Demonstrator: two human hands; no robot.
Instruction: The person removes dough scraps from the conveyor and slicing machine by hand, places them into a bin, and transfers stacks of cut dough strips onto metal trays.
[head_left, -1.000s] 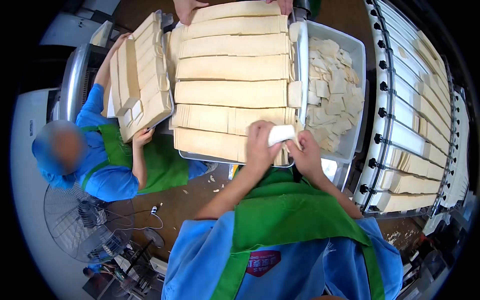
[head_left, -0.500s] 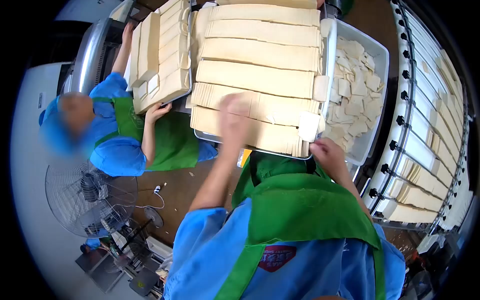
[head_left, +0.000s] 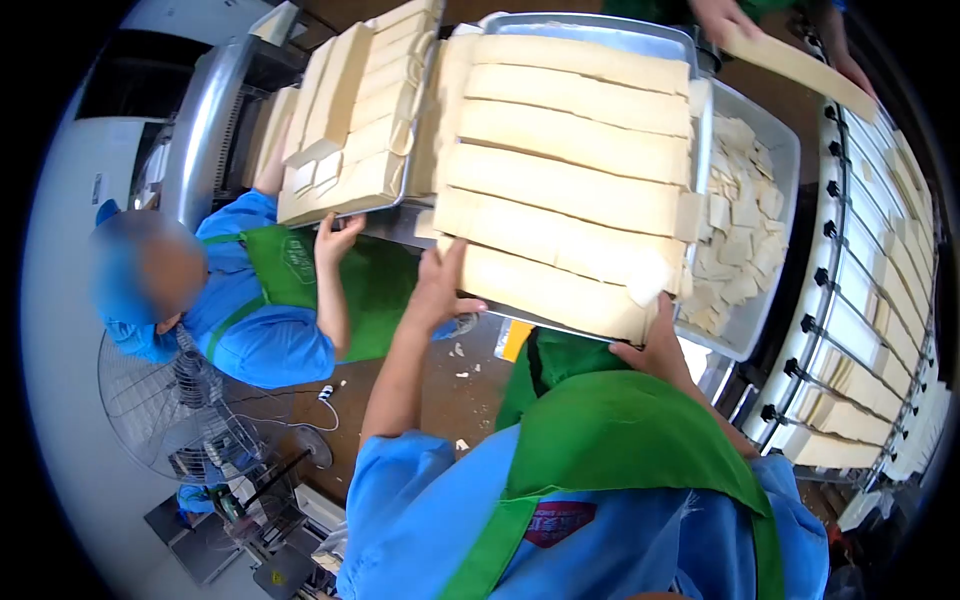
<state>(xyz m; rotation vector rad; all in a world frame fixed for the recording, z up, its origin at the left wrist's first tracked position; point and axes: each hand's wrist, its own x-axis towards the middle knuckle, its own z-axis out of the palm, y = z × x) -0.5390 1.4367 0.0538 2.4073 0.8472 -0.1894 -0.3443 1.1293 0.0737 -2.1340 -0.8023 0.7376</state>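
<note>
In front of me stands a metal tray [head_left: 590, 22] holding several long rows of thin, pale dough sheets [head_left: 570, 155] set on edge. My left hand [head_left: 437, 292] is closed round the near left corner, its fingers at the end of the nearest row and its thumb along the front. At the near right corner my right hand [head_left: 658, 350] grips the tray edge, thumb in front. Just above that hand, a small white square piece [head_left: 650, 280] lies on the rows. The hands partly hide where tray and sheets meet.
A co-worker [head_left: 260, 280] at left holds another loaded tray [head_left: 405, 150]. A bin [head_left: 785, 150] of loose dough pieces adjoins my tray. At top right, another person's hands [head_left: 725, 20] carry a long pale strip [head_left: 800, 72] near a conveyor [head_left: 850, 300]. A fan [head_left: 150, 400] stands lower left.
My left hand has moved from atop the nearest rows to the near left corner. The view has shifted, and another person's hands with a long strip have appeared at top right.
</note>
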